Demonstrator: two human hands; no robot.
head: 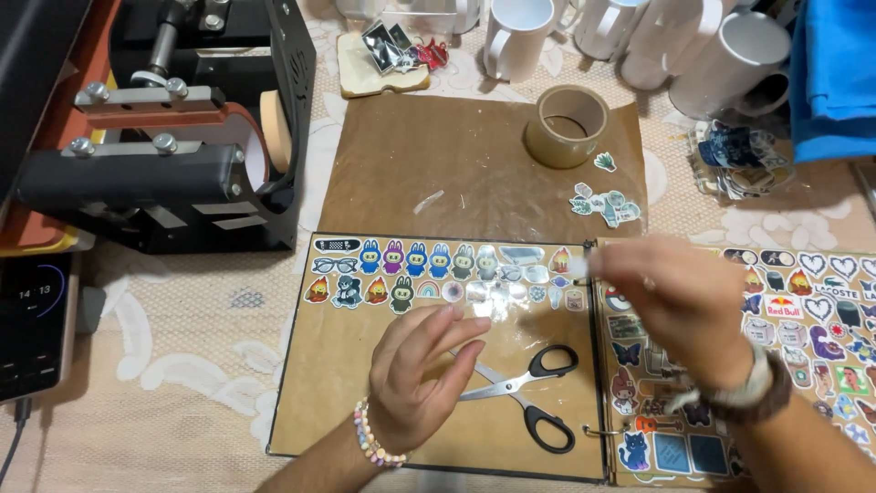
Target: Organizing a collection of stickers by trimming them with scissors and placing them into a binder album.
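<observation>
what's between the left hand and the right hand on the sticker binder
In the head view, black-handled scissors lie on the open binder page between the left hand and the right hand.

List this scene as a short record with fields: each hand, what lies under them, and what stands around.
left hand: flat, fingers spread, over the scissors on the open sticker album
right hand: raised and blurred over the album's right page; whether it pinches anything cannot be told
album pages: rows of small colourful stickers
behind album: brown paper sheet with a tape roll
far edge: white mugs
left side: black mug press, phone
</observation>
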